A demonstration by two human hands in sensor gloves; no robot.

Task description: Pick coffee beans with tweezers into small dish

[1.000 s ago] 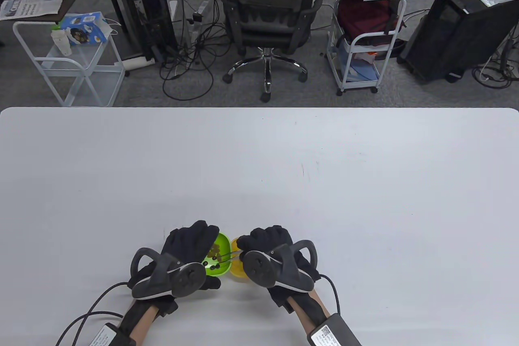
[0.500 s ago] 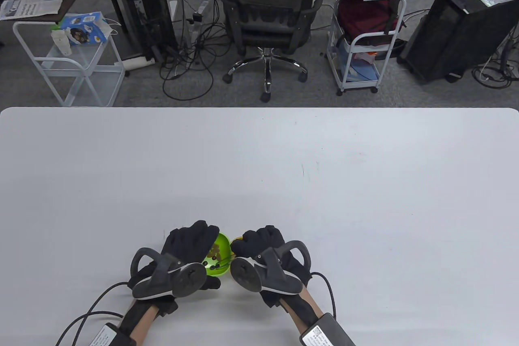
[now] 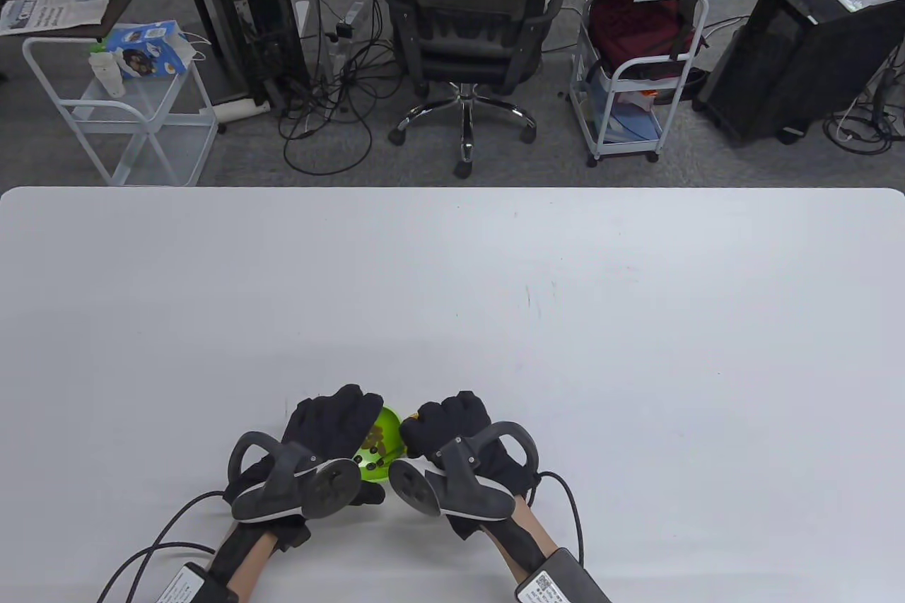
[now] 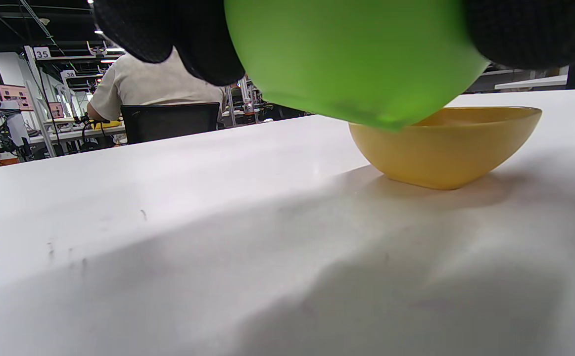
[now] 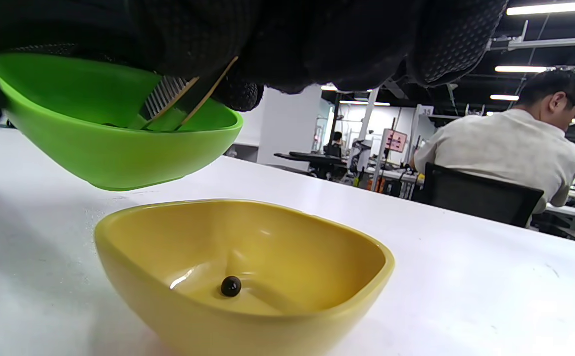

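Right wrist view shows the right hand [image 5: 277, 39] clenched on thin metal tweezers [image 5: 178, 101] whose tips dip into the raised green plastic bowl [image 5: 119, 133] of coffee beans [image 3: 375, 437] at upper left, gripped by the left hand [image 3: 325, 430]. One dark bead-like piece [image 5: 230, 286] lies in the small yellow dish [image 5: 243, 277] on the white bench [image 5: 465, 277]. Judging by this, a pick is in hand; next comes a firm pinch and a short carry to the dish.

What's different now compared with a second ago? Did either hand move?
The right hand with the tweezers slid left, from above the yellow dish toward the green dish, so it now hides most of the yellow one from above. The left hand kept its grip on the green dish, raised off the table. Both dishes stayed put.
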